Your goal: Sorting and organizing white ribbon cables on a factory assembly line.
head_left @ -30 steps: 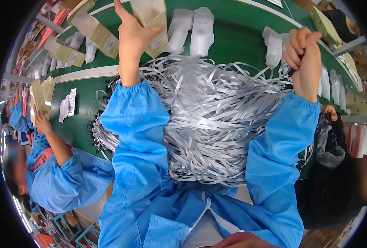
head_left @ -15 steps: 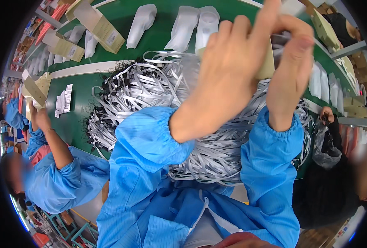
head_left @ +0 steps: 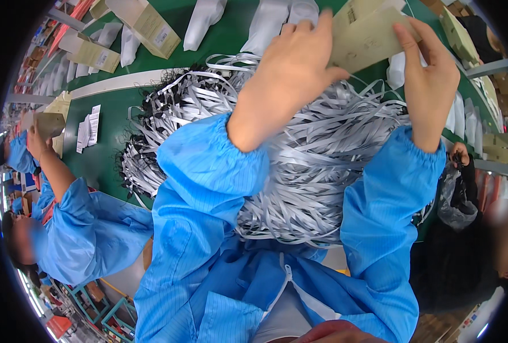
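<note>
A beige cardboard box (head_left: 371,43) is held up over the far edge of a big pile of pale grey lanyard straps (head_left: 305,171) with black ends. My right hand (head_left: 434,77) grips the box's right end between thumb and fingers. At its left end is my left hand (head_left: 294,71), fingers along the side and thumb near the lower edge; part of the box's left end is hidden behind it. White-wrapped items (head_left: 268,26) lie beyond my left hand, and another white-wrapped item (head_left: 397,70) is below the box.
Open beige boxes (head_left: 151,31) stand at the far left of the green table (head_left: 88,177), near printed paper slips (head_left: 88,131). A co-worker in blue (head_left: 88,240) handles a box on the left. At the right, a person in black holds a clear plastic bag (head_left: 458,203).
My hands have moved apart, the right one to the right, exposing the box's broad side between them. The left co-worker's box has shifted and turned.
</note>
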Tool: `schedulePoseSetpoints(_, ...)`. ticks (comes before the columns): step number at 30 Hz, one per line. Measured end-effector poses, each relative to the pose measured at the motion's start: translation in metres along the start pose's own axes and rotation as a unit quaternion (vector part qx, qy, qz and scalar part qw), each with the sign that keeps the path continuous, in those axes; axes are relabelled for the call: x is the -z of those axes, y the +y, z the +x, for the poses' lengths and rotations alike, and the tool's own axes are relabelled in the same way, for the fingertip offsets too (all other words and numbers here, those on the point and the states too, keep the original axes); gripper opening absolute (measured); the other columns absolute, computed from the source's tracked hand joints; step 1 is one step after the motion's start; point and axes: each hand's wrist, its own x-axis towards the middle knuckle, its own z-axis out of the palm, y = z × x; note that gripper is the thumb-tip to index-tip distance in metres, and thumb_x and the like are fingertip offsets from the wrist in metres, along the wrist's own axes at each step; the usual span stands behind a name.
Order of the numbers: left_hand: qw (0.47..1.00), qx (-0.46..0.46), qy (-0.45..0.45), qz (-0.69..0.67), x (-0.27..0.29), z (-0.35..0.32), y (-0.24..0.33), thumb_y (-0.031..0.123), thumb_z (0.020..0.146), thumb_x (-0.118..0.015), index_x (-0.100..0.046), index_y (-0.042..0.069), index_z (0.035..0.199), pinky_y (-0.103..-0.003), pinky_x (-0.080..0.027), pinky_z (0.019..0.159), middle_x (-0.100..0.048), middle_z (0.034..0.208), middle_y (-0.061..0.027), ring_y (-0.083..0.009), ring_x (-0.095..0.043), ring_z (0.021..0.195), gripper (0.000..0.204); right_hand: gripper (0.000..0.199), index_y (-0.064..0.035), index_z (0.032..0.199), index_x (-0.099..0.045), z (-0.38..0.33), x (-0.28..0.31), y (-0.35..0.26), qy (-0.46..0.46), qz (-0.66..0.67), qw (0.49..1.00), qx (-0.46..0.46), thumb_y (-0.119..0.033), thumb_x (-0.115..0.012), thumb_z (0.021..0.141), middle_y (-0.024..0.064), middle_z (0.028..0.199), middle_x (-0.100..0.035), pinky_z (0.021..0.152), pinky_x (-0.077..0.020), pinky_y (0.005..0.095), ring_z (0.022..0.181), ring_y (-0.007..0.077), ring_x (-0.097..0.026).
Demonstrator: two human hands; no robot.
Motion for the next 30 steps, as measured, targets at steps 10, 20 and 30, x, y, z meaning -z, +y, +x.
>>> schedulePoseSetpoints(10, 0.918, -0.027, -0.387, -0.081, -0.062, 0.004, -0.016, 0.022, 0.086, -0.068, -0.064, 0.006, 0.121, -0.046, -0.052, 0.083, -0.069, 0.107, -0.0190, -0.0403, -0.064, 0.100, 0.039, 0.031, -0.0072, 0.119, -0.069, 0.006, -0.001, 0.083, 0.027, -0.145, 0.988, -0.046, -0.021, -0.071, 0.092, 0.0081, 0.093, -0.074, 0.074, -0.0515, 0.0280, 0.077, 0.0179, -0.066)
schedulePoseSetpoints(20, 0.918, -0.024, -0.395, 0.000, -0.042, -0.012, 0.003, 0.008, 0.078, -0.065, -0.071, 0.005, 0.105, -0.044, -0.056, 0.075, -0.071, 0.103, -0.0176, -0.0387, -0.069, 0.092, 0.028, 0.037, -0.0101, 0.125, -0.066, 0.009, -0.003, 0.065, 0.078, -0.069, 0.990, 0.090, -0.019, -0.073, 0.090, 0.0074, 0.113, -0.071, 0.094, -0.0516, 0.0338, 0.101, 0.0206, -0.066)
schedulePoseSetpoints(30, 0.902, 0.042, -0.428, 0.023, -0.043, -0.008, -0.010, 0.013, 0.075, -0.074, -0.069, 0.011, 0.118, -0.041, -0.053, 0.085, -0.066, 0.117, -0.0127, -0.0341, -0.064, 0.106, 0.043, 0.020, -0.0017, 0.110, -0.066, 0.004, -0.002, 0.044, -0.083, 0.081, 0.993, -0.017, -0.007, -0.064, 0.091, 0.0130, 0.095, -0.072, 0.082, -0.0510, 0.0302, 0.090, 0.0252, -0.068)
